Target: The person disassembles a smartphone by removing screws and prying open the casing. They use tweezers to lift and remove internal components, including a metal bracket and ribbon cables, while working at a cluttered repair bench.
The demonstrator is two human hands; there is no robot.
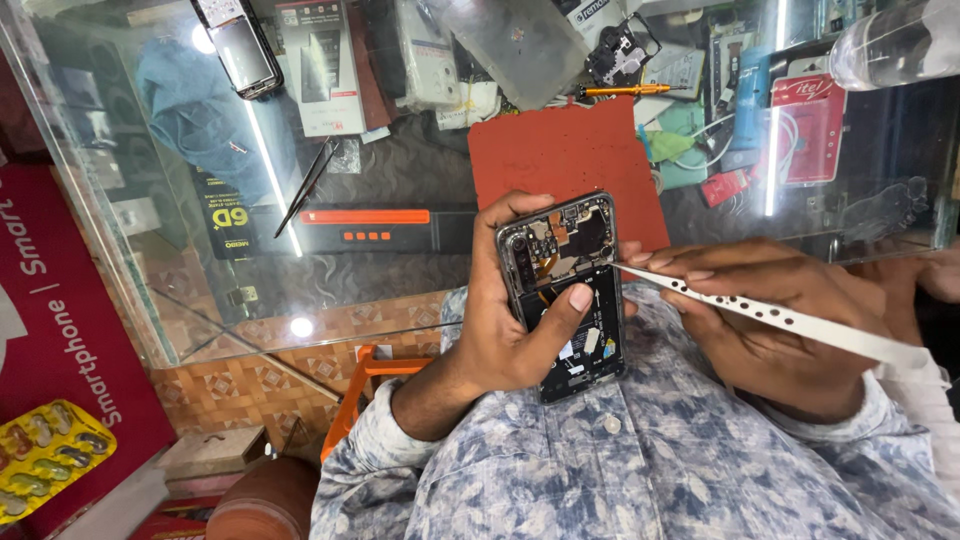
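Nearest the camera, over a blue patterned shirt, the left hand (500, 330) is wrapped around an opened phone (567, 290) with its back cover off, fingers behind the frame and the thumb pressed on the dark lower half. The phone is held upright above the person's chest, its top end over the near edge of the counter (120, 230). To the phone's right, the right hand (770, 320) pinches a pair of long white tweezers (760, 315) with small holes along the blade; the tip meets the phone's right edge about midway up.

Just behind the phone, a red rectangular mat (560, 155) lies on the glass counter. Left of the phone, inside the glass case, sits a long black box with an orange stripe (365, 225), and further left a black packet with yellow lettering (228, 225). Far down to the phone's left, a yellow blister pack of pills (45, 460) rests beside a red sign with white letters (55, 310).

Beyond the mat, an orange-handled screwdriver (622, 91) lies on the counter. Far behind and left of the phone stand a white rectangular package (320, 65) and another phone (238, 45); far right, a red packet (812, 125).
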